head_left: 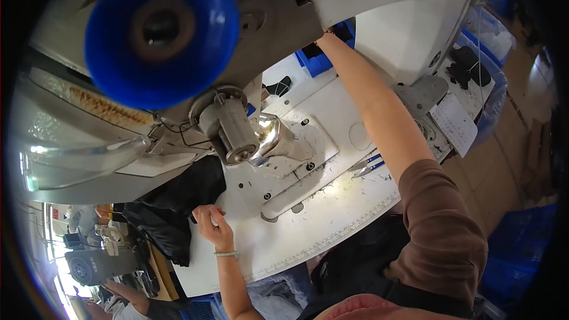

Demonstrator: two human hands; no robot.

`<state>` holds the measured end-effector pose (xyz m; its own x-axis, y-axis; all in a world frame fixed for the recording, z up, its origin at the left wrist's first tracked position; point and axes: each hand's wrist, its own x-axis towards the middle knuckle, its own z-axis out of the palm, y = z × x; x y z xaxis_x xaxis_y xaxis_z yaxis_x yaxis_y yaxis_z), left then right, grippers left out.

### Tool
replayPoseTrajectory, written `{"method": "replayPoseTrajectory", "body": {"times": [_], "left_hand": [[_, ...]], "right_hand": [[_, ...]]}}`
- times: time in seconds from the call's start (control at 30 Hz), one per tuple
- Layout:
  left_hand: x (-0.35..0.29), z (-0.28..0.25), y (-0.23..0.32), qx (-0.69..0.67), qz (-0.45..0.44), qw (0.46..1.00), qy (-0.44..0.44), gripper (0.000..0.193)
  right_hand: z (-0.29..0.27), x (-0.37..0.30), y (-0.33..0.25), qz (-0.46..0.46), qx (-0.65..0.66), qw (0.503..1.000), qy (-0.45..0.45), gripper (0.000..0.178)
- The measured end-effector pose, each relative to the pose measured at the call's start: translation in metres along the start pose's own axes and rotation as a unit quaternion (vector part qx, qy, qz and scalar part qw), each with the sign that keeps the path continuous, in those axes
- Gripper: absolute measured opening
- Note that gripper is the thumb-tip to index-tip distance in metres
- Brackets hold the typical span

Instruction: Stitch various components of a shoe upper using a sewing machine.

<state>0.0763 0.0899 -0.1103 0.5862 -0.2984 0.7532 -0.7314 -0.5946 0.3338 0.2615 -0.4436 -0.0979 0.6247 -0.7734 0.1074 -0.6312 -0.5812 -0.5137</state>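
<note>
Here's the left grip (214, 226), fingers curled in narrow at the black cloth (178, 198) — fingertips right at its near-right edge, though I cannot tell whether they pinch it or just touch. The cloth lies to the left of that grip and beyond it, bunched and folded, its long axis slanting from up under the machine's metal cylinder (228, 130) down toward the near left, where it hangs about the end of the surface (284, 246). The left hand is easily the nearer one.

The right grip? Out of sight behind the machine arm (284, 29), so there's no telling whether it is wide or narrow; the right forearm (370, 98) stretches far beyond and right of the left grip, ending by a blue bin (318, 65).

Now outward from the left grip: the cylinder sits beyond it and slightly right, the big blue wheel (207, 68) farther up and left — tight quarters on that side. To its right the white surface opens up, running to the curved front edge with its ruler marks; well along it, near the right forearm, lie blue-handled snips (370, 166), with dark thread scraps scattered about.
</note>
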Motion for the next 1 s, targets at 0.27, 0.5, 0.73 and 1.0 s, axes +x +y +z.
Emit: {"method": "replayPoseTrajectory", "body": {"times": [0.27,0.5,0.73,1.0], "left_hand": [[0.009,0.001,0.009,0.008,0.117,0.993,-0.018,0.017],[0.009,0.006,0.022,-0.020,0.117,0.993,-0.024,0.016],[0.004,0.000,0.011,-0.013,0.097,0.994,-0.055,0.012],[0.004,0.008,0.016,-0.030,0.074,0.995,-0.064,0.014]], "right_hand": [[0.020,-0.001,-0.003,-0.033,-0.056,0.996,0.059,0.035],[0.016,0.021,0.016,-0.069,-0.072,0.972,0.213,0.026],[0.012,-0.016,-0.013,-0.101,-0.096,0.959,0.248,0.024],[0.032,0.019,0.022,-0.178,-0.031,0.943,0.278,0.028]]}}
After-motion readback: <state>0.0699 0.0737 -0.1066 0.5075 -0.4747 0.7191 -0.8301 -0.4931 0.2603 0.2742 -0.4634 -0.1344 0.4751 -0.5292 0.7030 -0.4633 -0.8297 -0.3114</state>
